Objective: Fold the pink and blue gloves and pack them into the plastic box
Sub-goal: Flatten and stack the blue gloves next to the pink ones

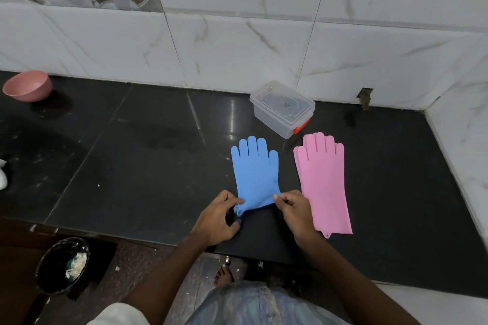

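Both hands pinch the cuff of the blue glove (255, 174) near the desk's front edge: left hand (219, 219) at one corner, right hand (293, 212) at the other. The pink glove (323, 182) lies flat beside it. The plastic box (282, 108) behind looks lidded, so packing may stall; the springy cuff may also unfold if released.

Blue glove (255, 172), pink glove (323, 185), clear plastic box (282, 109) with orange-red clip, pink bowl (27, 85), glossy black counter (137, 155), white grey-veined marble wall tiles (264, 42), black bin (62, 265)
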